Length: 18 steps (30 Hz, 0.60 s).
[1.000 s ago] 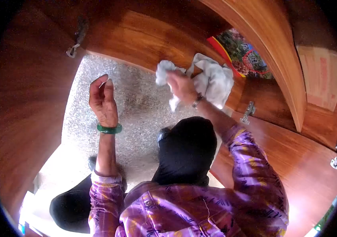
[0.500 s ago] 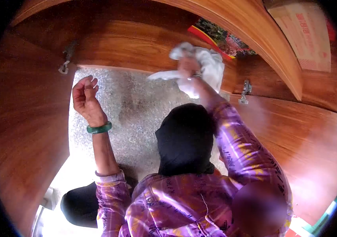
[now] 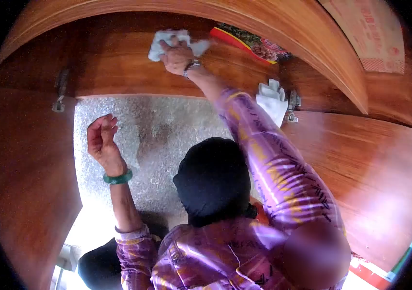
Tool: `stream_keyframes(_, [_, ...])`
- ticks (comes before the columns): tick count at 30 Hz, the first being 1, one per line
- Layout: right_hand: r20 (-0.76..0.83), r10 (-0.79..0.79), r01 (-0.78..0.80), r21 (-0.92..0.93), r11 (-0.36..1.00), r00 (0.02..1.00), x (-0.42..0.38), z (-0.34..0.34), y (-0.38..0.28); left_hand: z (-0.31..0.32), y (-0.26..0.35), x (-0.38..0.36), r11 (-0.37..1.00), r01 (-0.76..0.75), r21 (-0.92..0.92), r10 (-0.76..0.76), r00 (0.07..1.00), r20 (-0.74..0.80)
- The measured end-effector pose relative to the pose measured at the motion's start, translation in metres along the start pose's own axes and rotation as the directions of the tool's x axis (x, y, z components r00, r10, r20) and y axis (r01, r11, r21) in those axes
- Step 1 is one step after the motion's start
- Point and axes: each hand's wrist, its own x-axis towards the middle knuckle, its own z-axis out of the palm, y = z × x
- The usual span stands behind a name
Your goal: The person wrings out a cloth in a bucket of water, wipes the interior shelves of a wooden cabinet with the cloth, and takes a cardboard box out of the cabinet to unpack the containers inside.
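On the wooden cabinet board [image 3: 119,63], my right hand [image 3: 178,59] presses down on a folded white cloth [image 3: 163,44] near the upper middle. A metal-banded watch or bracelet circles that wrist. At the left, above the speckled grey floor, my left hand [image 3: 103,140] hangs in the air with loosely curled fingers and nothing in them. It wears a green bangle [image 3: 118,178]. Another white cloth [image 3: 272,102] lies over the board's front edge beside the right metal hinge [image 3: 293,105].
A colourful printed sheet [image 3: 249,42] lies at the back of the board. Beyond the curved wooden panel [image 3: 312,43] is a brown cardboard piece [image 3: 370,36]. Wooden doors stand left [image 3: 22,169] and right [image 3: 360,164]; another hinge [image 3: 60,92] is at left.
My right hand has moved left and further back with one white cloth, while the other white cloth now lies apart at the right. My left hand has shifted slightly down.
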Motion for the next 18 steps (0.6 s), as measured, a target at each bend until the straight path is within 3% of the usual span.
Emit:
stream_keyframes(1, [0.106, -0.009, -0.039, 0.438, 0.898, 0.994, 0.009, -0.005, -0.001, -0.002, 0.0, -0.001, 1.0, 0.001, 0.005, -0.001, 1.0, 0.0])
stream_keyframes(2, [0.146, -0.054, -0.034, 0.541, 0.84, 0.988, 0.005, -0.009, 0.006, -0.006, 0.0, -0.001, 1.0, 0.005, 0.005, -0.005, 1.0, -0.009])
stream_keyframes(5, [0.225, -0.119, 0.026, 0.378, 0.926, 0.967, -0.048, 0.002, 0.07, -0.008, -0.004, 0.004, 0.999, -0.017, -0.029, 0.017, 1.0, -0.018])
stream_keyframes(7, [0.377, -0.087, 0.052, 0.102, 0.993, 0.922, -0.095, 0.003, 0.132, -0.006, -0.006, 0.01, 0.999, 0.003, -0.042, -0.004, 1.0, -0.026])
stream_keyframes(10, [0.593, 0.003, 0.166, -0.23, 0.959, 0.805, -0.141, -0.013, 0.192, 0.0, -0.018, 0.009, 0.996, 0.038, -0.077, -0.038, 0.999, 0.003])
stream_keyframes(13, [0.788, 0.07, 0.211, -0.248, 0.945, 0.612, -0.144, 0.028, 0.174, 0.005, -0.024, 0.003, 0.995, 0.077, -0.066, -0.074, 0.996, 0.047])
stream_keyframes(14, [0.752, 0.046, 0.15, -0.191, 0.97, 0.658, -0.137, 0.021, 0.149, 0.006, -0.026, 0.001, 0.994, 0.082, -0.069, -0.077, 0.995, 0.07])
stream_keyframes(16, [0.53, -0.086, -0.027, 0.203, 0.979, 0.843, -0.118, -0.011, 0.073, 0.012, -0.02, -0.003, 0.994, 0.085, -0.07, -0.079, 0.993, 0.088])
stream_keyframes(18, [0.31, -0.234, -0.019, 0.636, 0.771, 0.921, -0.106, -0.052, 0.005, 0.01, -0.013, -0.005, 0.995, 0.03, -0.091, -0.022, 0.996, 0.091])
